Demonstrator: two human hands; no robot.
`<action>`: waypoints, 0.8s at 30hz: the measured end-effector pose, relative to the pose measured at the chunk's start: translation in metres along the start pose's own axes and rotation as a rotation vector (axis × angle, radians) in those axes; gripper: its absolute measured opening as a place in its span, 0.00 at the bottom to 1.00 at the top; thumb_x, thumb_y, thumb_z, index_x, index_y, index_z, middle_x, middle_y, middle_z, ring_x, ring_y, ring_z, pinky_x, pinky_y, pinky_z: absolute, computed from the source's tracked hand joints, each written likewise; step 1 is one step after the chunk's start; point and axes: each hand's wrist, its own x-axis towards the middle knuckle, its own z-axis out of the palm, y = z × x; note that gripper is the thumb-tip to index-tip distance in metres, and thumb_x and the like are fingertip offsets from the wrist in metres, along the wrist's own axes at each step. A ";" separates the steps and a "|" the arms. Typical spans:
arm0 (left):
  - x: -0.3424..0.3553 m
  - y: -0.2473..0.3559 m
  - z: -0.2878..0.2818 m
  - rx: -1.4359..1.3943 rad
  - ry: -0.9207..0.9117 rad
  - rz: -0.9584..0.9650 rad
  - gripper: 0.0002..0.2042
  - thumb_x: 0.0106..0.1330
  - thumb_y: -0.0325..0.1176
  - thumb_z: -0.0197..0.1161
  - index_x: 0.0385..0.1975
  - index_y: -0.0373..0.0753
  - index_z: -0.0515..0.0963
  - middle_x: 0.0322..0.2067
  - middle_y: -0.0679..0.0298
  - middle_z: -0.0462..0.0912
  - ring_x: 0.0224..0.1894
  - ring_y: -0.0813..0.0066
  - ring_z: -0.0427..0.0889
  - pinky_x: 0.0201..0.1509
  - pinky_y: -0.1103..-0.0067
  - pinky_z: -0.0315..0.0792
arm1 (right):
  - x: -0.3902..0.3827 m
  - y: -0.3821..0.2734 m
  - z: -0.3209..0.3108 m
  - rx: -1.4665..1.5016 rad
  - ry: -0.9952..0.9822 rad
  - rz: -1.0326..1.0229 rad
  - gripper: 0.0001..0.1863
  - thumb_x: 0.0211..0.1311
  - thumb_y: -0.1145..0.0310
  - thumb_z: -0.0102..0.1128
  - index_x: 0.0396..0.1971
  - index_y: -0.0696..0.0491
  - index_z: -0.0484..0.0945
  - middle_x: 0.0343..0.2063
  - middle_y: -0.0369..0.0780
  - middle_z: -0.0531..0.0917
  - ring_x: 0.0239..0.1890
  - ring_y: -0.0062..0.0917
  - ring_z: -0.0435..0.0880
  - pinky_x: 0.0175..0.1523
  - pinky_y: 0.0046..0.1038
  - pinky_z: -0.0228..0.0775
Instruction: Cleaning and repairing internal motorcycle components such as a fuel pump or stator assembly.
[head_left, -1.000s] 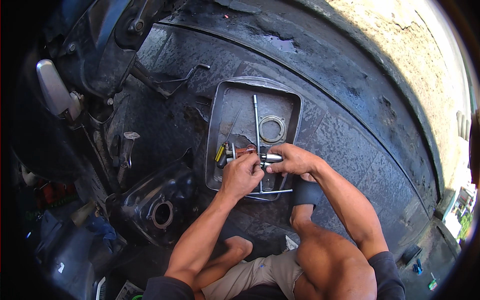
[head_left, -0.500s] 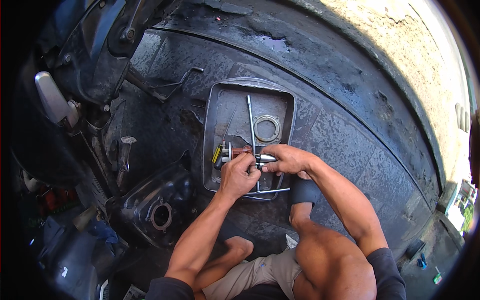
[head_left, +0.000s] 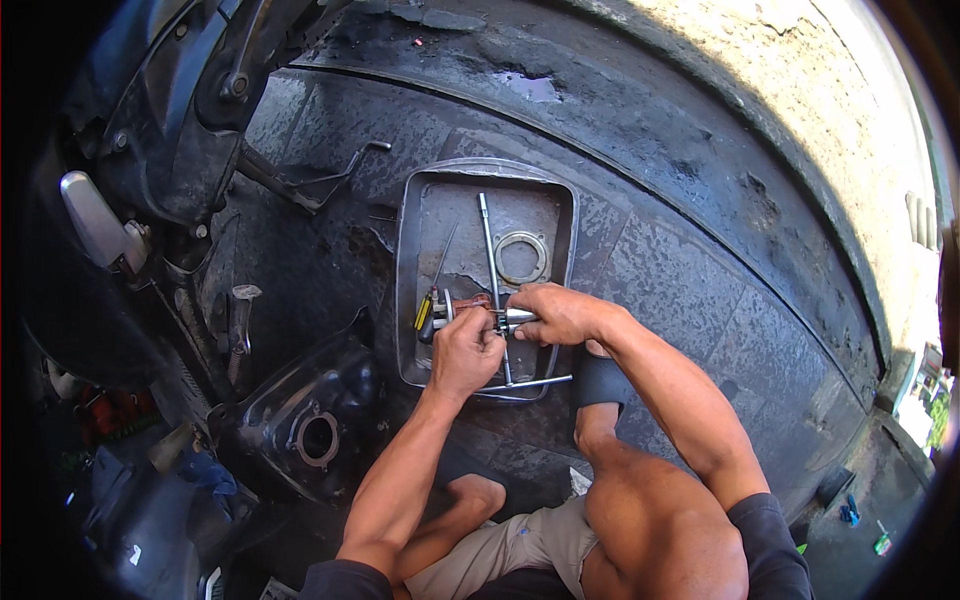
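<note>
Both my hands work over a worn metal tray [head_left: 572,230]. My left hand [head_left: 464,352] is closed around a fuel pump [head_left: 473,304] with a reddish-brown housing. Gripped in my right hand [head_left: 562,313] is the pump's silver cylindrical end [head_left: 519,316], its fingers wrapped over the top. Fingertips of both hands meet near the middle of the pump, hiding the details there. Beneath the hands a long T-handle wrench [head_left: 489,235] lies across the tray. A round metal ring [head_left: 541,258] rests beside its shaft. Left of the pump lies a yellow-and-black screwdriver [head_left: 424,310].
A black fuel tank [head_left: 265,425] with a round opening lies left of my left forearm. Part of a motorcycle [head_left: 190,130] stands at the upper left, its bent stand rod [head_left: 355,160] reaching toward the tray. Dark tiled floor [head_left: 680,290] extends to the right.
The view has shifted slightly, so the tray and tools appear a little farther left. Both hands keep hold of the pump, with small finger movements at its middle.
</note>
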 end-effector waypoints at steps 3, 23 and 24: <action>0.001 -0.004 -0.013 -0.009 -0.025 -0.061 0.03 0.52 0.18 0.58 0.24 0.32 0.72 0.19 0.62 0.71 0.18 0.80 0.70 0.22 0.79 0.66 | -0.002 -0.005 -0.005 0.121 -0.039 0.103 0.19 0.56 0.65 0.68 0.43 0.62 0.78 0.40 0.54 0.80 0.49 0.50 0.78 0.54 0.42 0.69; 0.000 -0.001 -0.022 -0.025 -0.058 -0.011 0.06 0.64 0.24 0.64 0.39 0.34 0.79 0.35 0.53 0.83 0.37 0.52 0.85 0.39 0.68 0.77 | -0.009 -0.015 0.020 -0.147 0.193 0.070 0.18 0.61 0.69 0.63 0.48 0.61 0.74 0.42 0.53 0.77 0.45 0.52 0.81 0.49 0.46 0.74; 0.000 0.000 -0.022 -0.013 -0.046 -0.008 0.06 0.64 0.24 0.64 0.39 0.34 0.79 0.35 0.53 0.83 0.37 0.52 0.85 0.39 0.69 0.77 | -0.009 -0.016 0.020 -0.147 0.190 0.064 0.18 0.62 0.69 0.62 0.49 0.62 0.74 0.42 0.53 0.77 0.45 0.53 0.81 0.49 0.46 0.74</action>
